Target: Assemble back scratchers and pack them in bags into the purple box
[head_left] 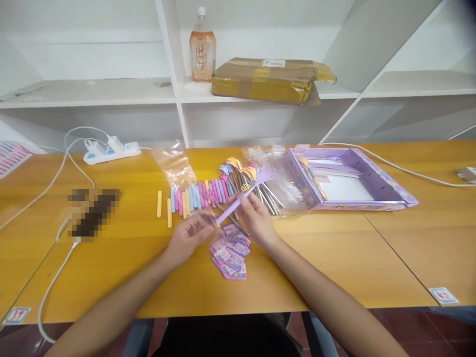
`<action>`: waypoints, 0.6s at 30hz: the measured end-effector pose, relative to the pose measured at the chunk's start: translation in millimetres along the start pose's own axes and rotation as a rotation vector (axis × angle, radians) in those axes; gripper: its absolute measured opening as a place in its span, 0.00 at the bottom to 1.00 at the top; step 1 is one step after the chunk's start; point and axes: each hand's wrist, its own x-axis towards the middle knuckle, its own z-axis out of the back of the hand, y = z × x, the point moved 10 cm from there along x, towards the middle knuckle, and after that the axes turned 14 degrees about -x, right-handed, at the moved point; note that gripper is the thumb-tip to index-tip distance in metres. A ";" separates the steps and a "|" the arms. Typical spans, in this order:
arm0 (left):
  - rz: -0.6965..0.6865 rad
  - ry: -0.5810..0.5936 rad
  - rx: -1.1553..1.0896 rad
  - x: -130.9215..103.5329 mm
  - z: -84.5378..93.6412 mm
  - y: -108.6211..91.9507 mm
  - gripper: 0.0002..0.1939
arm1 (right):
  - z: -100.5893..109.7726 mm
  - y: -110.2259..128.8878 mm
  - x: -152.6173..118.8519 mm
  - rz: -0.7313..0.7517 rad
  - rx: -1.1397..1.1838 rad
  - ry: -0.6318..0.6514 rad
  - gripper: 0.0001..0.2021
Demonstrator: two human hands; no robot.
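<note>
My right hand (256, 218) grips a purple back scratcher (235, 204) with a hand-shaped head, which points up and to the right. My left hand (189, 235) pinches a clear plastic bag (208, 216) around the scratcher's lower end. Just beyond my hands lie several back scratchers (273, 201) with metal rods and blue, yellow and pink hand heads. A row of coloured handle tubes (193, 197) stretches to their left. Small printed cards (230, 255) are piled on the table below my hands.
At right, a purple box (366, 205) holds bagged scratchers and cards. Clear bags (293, 186) lie beside it; another bag (174, 168) is behind the tubes. A power strip (111, 152) with white cables sits back left. The shelf holds a bottle (203, 49) and a taped carton (264, 79).
</note>
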 end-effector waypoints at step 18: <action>-0.078 -0.579 -0.702 16.6 93.2 1.8 0.10 | -27.3 32.6 -23.6 0.526 -1.054 0.319 0.10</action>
